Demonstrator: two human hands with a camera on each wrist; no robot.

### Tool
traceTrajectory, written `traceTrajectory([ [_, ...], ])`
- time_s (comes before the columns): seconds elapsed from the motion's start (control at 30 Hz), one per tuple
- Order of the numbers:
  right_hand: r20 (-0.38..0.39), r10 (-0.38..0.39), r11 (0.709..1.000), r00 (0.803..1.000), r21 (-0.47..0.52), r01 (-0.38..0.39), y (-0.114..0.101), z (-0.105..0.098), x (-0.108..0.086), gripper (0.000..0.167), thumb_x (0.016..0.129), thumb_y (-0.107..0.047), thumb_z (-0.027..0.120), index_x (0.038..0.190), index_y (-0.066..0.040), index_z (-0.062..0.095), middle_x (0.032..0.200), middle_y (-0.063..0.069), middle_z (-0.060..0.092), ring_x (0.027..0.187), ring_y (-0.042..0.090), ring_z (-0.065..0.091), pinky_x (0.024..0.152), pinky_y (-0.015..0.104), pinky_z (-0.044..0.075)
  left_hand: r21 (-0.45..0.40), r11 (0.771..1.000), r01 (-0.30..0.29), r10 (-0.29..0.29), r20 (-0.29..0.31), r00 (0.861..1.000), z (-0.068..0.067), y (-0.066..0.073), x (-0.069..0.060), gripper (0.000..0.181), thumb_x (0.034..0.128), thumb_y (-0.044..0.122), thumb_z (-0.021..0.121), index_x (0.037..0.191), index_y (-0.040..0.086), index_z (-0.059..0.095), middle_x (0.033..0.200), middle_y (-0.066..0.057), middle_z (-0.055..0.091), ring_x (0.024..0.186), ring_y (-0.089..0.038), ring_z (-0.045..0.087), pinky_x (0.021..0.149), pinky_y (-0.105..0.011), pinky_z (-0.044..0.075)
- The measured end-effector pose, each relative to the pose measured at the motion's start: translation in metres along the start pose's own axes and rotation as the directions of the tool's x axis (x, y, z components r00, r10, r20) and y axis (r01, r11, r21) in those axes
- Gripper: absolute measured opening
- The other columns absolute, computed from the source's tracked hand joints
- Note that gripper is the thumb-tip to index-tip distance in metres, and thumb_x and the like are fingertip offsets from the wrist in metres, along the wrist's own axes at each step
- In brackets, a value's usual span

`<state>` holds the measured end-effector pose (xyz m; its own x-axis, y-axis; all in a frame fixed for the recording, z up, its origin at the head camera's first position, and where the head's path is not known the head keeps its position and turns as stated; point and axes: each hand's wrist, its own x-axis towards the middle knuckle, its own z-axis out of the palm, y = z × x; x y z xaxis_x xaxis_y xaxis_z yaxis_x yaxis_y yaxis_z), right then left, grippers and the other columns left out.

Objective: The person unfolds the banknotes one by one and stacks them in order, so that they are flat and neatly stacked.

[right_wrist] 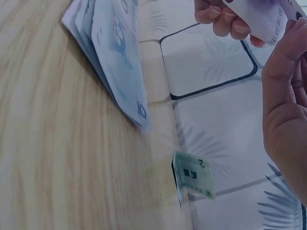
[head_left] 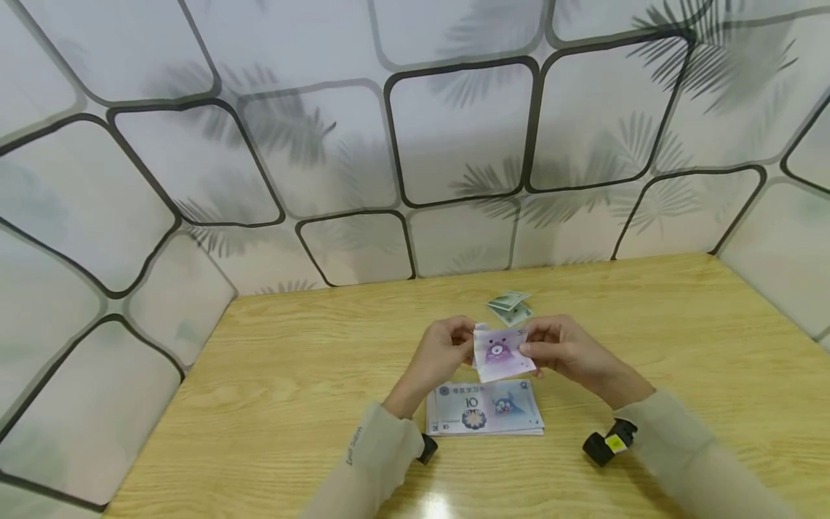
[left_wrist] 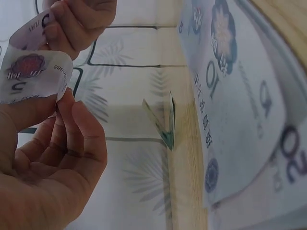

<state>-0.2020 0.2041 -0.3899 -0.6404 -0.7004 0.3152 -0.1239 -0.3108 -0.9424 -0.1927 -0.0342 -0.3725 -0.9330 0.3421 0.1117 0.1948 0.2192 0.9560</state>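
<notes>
A purple play banknote (head_left: 499, 355) with a cartoon creature on it is held up between both hands, bent over into a fold. My left hand (head_left: 442, 352) pinches its left end between thumb and fingers; the left wrist view shows the paper (left_wrist: 29, 76) curling over at that pinch. The right hand (head_left: 570, 355) grips the opposite end, thumb on the front face. Just below them lies a stack of pale blue play banknotes (head_left: 486, 409), the top one marked 10. Beyond the hands a folded green play banknote (head_left: 510, 308) stands partly opened on the table.
The wooden table (head_left: 292, 375) runs back to a patterned fabric wall (head_left: 460, 137) with dark outlines and leaf prints. Black wrist-worn devices sit under the left cuff (head_left: 392, 440) and by the right cuff (head_left: 668, 425).
</notes>
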Motion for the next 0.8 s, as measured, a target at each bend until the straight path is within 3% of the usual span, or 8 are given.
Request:
traceTrajectory([
  [0.17, -0.012, 0.008, 1.0, 1.0, 0.007, -0.008, 0.003, 0.003, 0.003, 0.028, 0.103, 0.006, 0.048, 0.099, -0.011, 0.07, 0.082, -0.005, 0.067, 0.067, 0.004, 0.058, 0.059, 0.017, 0.05, -0.015, 1.0, -0.012, 0.013, 0.013, 1.0, 0.003, -0.002, 0.002, 0.024, 0.0872, -0.019, 0.056, 0.107, -0.013, 0.067, 0.085, -0.012, 0.068, 0.069, -0.009, 0.058, 0.067, -0.038, 0.06],
  [0.37, -0.055, 0.037, 0.999, 0.998, -0.013, -0.038, -0.002, 0.002, -0.001, 0.028, 0.102, 0.006, 0.05, 0.099, -0.013, 0.071, 0.085, -0.004, 0.067, 0.068, 0.004, 0.06, 0.059, 0.017, 0.051, 0.041, 0.999, -0.003, 0.004, -0.004, 1.0, -0.008, -0.004, -0.005, 0.013, 0.0978, -0.006, 0.061, 0.108, -0.009, 0.067, 0.08, -0.007, 0.066, 0.066, -0.014, 0.061, 0.072, -0.046, 0.06],
  [0.57, -0.108, 0.07, 0.994, 0.992, -0.071, -0.078, -0.007, -0.003, -0.01, 0.026, 0.101, 0.008, 0.052, 0.095, -0.012, 0.068, 0.082, -0.003, 0.066, 0.068, 0.005, 0.061, 0.06, 0.02, 0.054, 0.018, 1.0, 0.004, -0.004, -0.001, 1.0, -0.022, -0.008, -0.014, 0.017, 0.0989, -0.001, 0.062, 0.113, -0.01, 0.064, 0.082, -0.007, 0.065, 0.069, -0.013, 0.061, 0.075, -0.046, 0.06],
  [0.8, -0.147, 0.142, 0.97, 0.979, -0.177, -0.167, -0.01, -0.006, -0.016, 0.015, 0.1, 0.005, 0.056, 0.093, -0.006, 0.062, 0.08, -0.002, 0.065, 0.068, 0.007, 0.061, 0.062, 0.023, 0.056, 0.07, 0.996, 0.046, -0.044, -0.033, 0.999, -0.033, -0.012, -0.025, 0.021, 0.0983, -0.001, 0.063, 0.117, -0.009, 0.064, 0.08, -0.006, 0.064, 0.068, -0.015, 0.06, 0.072, -0.04, 0.059],
])
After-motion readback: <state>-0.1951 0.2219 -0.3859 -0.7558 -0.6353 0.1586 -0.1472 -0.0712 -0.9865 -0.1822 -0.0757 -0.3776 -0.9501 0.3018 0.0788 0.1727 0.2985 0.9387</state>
